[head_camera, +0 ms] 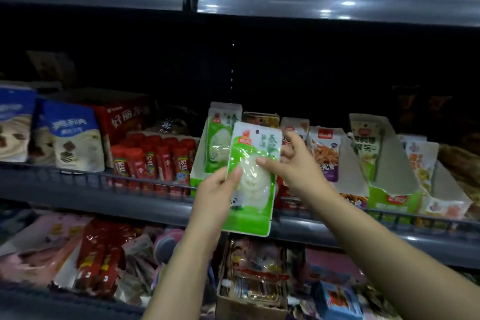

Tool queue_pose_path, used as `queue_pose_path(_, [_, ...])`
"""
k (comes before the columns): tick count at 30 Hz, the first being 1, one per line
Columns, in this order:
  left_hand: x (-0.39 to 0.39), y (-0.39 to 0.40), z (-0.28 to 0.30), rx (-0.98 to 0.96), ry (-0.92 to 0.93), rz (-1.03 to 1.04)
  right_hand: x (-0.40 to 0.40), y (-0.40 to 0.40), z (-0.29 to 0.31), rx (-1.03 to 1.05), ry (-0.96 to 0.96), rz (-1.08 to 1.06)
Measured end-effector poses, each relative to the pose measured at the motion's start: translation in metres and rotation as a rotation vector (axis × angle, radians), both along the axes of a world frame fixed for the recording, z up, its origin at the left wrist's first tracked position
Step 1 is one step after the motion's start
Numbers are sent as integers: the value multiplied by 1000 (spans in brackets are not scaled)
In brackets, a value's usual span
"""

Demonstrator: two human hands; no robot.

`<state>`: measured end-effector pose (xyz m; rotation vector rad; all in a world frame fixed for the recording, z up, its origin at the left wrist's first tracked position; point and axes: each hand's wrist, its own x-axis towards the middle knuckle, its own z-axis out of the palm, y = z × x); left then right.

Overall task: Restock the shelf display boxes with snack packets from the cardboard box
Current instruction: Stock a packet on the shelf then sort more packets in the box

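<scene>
Packet: a green snack packet [253,179] is held upright just in front of the green display box [207,153] on the middle shelf.
Left hand [217,199]: pinches its lower left edge.
Right hand [293,163]: thumb on its face, fingers curled behind.
Tip: probably slide it in upright, label forward, behind the front lip.

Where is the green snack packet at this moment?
In the head view the green snack packet is at the centre, held up by the left hand and right hand before the green display box.
</scene>
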<state>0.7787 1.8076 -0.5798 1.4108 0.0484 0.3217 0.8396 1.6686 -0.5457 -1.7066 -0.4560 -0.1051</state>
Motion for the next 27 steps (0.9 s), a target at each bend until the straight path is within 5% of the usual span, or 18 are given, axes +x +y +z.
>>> queue_pose_path(9, [19,27,-11,366,-100,412,64,54,42,19,45,-94])
queue_pose_path(20, [31,29,-33,955,30,448,133,109,63,-94,-219,-301])
queue_pose_path(27, [34,30,-45,1053,-19,443,149,113,47,-544,-139,-244])
